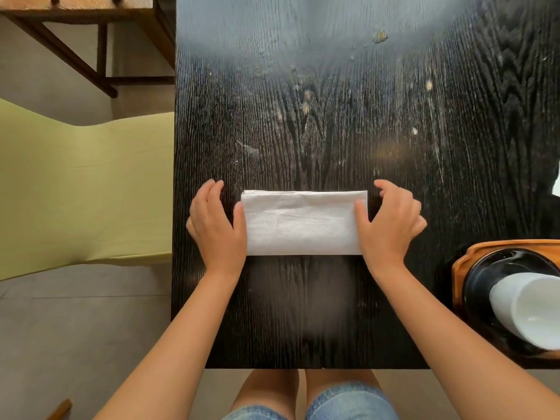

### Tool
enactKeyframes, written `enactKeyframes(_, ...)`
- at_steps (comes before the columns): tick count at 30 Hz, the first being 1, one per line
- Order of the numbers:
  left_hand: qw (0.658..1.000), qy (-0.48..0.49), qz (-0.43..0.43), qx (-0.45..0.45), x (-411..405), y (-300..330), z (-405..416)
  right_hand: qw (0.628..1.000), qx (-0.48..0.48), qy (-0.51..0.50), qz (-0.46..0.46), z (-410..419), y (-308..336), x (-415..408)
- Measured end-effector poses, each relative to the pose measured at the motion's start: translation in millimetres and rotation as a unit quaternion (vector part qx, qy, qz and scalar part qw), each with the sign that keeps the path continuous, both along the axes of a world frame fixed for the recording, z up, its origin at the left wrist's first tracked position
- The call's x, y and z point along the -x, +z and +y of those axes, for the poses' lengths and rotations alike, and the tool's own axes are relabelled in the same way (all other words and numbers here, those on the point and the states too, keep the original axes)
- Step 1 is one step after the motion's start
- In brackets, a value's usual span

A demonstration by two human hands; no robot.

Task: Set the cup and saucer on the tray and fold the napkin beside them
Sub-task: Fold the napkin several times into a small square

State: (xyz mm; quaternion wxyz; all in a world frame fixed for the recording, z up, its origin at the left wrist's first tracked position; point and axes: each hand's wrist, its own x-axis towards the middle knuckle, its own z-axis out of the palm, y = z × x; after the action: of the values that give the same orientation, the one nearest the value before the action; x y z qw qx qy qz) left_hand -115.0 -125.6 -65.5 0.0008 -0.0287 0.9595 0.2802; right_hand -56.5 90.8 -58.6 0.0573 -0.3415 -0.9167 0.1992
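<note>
While the napkin (303, 222) lies folded into a wide white rectangle on the dark wooden worktop (333, 116), it is flanked at its short ends by both hands. The left hand (216, 225) is laid against the left end, thumb on the cloth, its fingers (209, 192) spread and loosely curved, clamped on nothing. The right hand (391, 222) is placed likewise at the right end, thumb resting on the cloth, fingers (391, 189) apart and curled above the worktop. Stacked layers are seen along the napkin's far edge. At the right edge, an orange-brown tray (459, 268) is seen bearing a black saucer (478, 277), on which a white cup (527, 307) is set.
</note>
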Motion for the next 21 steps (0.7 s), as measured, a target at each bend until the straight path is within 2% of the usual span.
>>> enactKeyframes(2,0.992,-0.109,0.013,0.069,-8,3,8,0.996,-0.042,0.084,-0.004,-11,3,-4)
enactKeyframes(4,0.957,-0.255,0.028,0.134,-19,-4,20,0.976,-0.065,0.204,-0.032,-28,-1,-8)
enactKeyframes(6,0.924,-0.344,0.03,0.164,-23,-16,31,0.953,-0.063,0.29,-0.056,-42,-13,-7)
enactKeyframes(12,0.909,-0.364,-0.021,0.201,-10,-37,35,0.938,-0.078,0.313,-0.128,-51,-40,0)
enactKeyframes(21,0.908,-0.349,-0.015,0.233,-7,-33,32,0.926,-0.083,0.344,-0.131,-36,-38,-2)
